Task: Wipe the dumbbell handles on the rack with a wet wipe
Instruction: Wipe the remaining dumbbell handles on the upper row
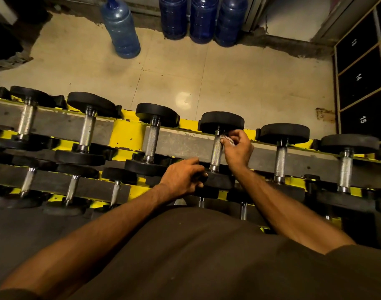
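Pinching a small crumpled pale wet wipe, the right hand curls its fingers round it and presses it to the far end of a handle: knurled steel, cylindrical, dull silver.

Dumbbell: round black rubber heads, lying across the rack, which is chipped yellow paint over a flat grey bar.

Left hand: fingers curled over the near head, nearer the body than the right fingers.

Further dumbbells of like make lie to either side of both hands.

Beyond the fingers, on beige floor tiles: four blue translucent plastic water jugs, one leaning; contents cannot be told.

Right of the fingers: black locker doors, numbered, closed.
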Motion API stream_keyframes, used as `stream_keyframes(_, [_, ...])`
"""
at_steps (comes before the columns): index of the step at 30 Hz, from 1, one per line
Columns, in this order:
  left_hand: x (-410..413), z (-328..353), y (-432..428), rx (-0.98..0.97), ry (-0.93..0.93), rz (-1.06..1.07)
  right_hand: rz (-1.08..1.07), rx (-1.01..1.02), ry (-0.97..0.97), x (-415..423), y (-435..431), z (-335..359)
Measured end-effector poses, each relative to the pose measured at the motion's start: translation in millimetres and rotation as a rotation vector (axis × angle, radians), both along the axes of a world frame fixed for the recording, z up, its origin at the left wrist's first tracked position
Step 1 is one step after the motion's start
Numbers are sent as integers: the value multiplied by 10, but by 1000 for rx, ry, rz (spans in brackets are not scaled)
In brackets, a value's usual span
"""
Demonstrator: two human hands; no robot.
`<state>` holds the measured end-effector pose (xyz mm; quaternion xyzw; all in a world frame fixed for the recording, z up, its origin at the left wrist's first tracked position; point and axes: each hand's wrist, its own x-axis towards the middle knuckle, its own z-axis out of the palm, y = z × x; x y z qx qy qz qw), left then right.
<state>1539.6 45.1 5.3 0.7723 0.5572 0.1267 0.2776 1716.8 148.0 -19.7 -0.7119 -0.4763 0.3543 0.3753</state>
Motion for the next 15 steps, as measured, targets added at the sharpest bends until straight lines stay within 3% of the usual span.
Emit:
stream_keyframes(7, [12,6,-7,4,0,11,662,371,-825,-5,44,54])
stream_keyframes(11, [8,1,-15,2,-1,30,918,219,-1237,-155,5,83])
stream_keyframes(15, [59,21,-2,10,24,8,1159,-56,-1389,-423,148,223])
